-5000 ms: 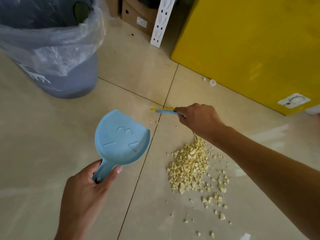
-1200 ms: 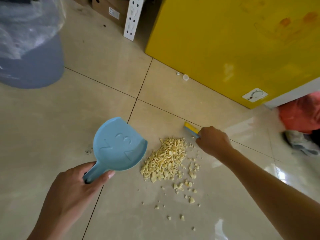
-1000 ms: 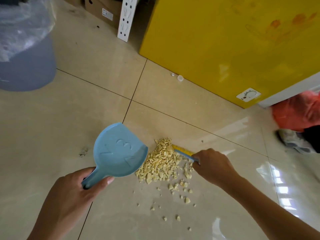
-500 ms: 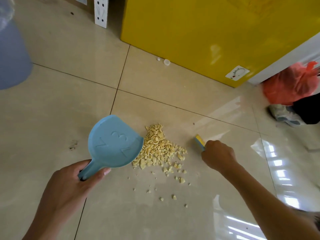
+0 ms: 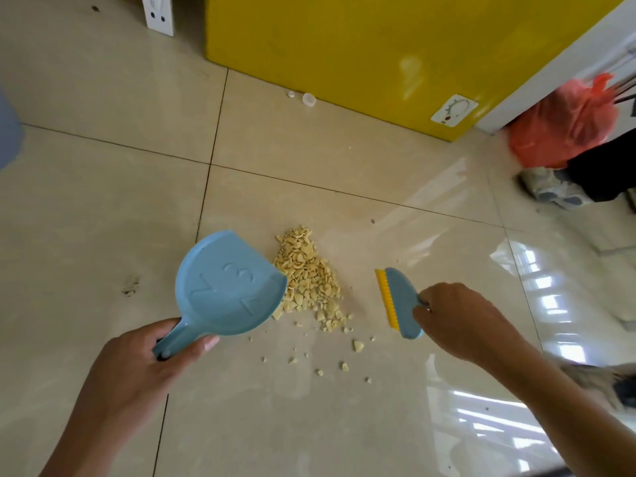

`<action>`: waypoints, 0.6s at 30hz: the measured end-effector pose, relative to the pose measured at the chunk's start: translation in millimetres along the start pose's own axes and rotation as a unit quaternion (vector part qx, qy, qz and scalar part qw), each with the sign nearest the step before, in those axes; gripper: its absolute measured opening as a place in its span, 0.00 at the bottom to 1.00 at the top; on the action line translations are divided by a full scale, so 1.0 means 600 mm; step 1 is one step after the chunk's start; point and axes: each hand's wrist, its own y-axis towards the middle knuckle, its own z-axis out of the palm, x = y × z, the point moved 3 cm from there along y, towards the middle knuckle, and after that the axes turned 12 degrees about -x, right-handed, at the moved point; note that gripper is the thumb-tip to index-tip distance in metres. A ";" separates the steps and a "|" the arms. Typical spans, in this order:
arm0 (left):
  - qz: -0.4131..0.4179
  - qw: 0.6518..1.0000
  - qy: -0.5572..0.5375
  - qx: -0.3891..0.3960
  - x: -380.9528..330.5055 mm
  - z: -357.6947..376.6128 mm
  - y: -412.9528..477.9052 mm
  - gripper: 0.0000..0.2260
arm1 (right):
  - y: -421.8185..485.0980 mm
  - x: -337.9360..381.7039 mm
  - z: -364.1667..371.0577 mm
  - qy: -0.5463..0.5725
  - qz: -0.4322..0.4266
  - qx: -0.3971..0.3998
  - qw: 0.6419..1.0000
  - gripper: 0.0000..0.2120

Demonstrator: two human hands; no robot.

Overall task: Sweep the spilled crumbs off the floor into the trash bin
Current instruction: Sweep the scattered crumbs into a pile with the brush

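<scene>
Far left of the crumb pile (image 5: pixel 306 280), at the frame's edge, we see a sliver of the trash bin (image 5: pixel 8 132). Just left of the pile, our left hand (image 5: pixel 137 366) grips the handle of the blue dustpan (image 5: pixel 223 287), whose front lip sits at the pile's edge. The pile lies on the tiled floor (image 5: pixel 103 201). Right of the pile, apart from it, our right hand (image 5: pixel 457 321) clutches the brush (image 5: pixel 399 301), its yellow bristles facing the pile.

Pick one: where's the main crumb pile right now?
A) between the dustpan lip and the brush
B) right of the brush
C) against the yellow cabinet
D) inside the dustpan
A: the crumb pile sits at the lip of the dustpan held by the left hand, with the brush in the right hand on its other side; no crumbs show in the pan.
</scene>
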 end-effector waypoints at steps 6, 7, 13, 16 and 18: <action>0.003 1.000 0.004 -0.012 0.014 -0.003 0.009 0.21 | -0.130 -0.105 0.080 -0.019 0.021 0.193 0.981 0.05; 0.002 1.000 0.003 -0.011 0.015 -0.003 0.009 0.19 | -0.143 -0.106 0.091 -0.011 0.067 0.244 0.967 0.07; 0.011 1.000 0.002 -0.005 0.011 -0.003 0.007 0.15 | -0.154 -0.035 0.124 0.197 0.199 0.247 0.928 0.15; 0.011 1.000 0.006 -0.007 0.013 -0.001 0.009 0.17 | -0.127 0.019 0.103 0.285 0.273 0.234 0.888 0.15; 0.008 1.000 0.003 -0.013 0.016 -0.002 0.011 0.18 | -0.110 0.058 0.084 0.341 0.274 0.238 0.867 0.14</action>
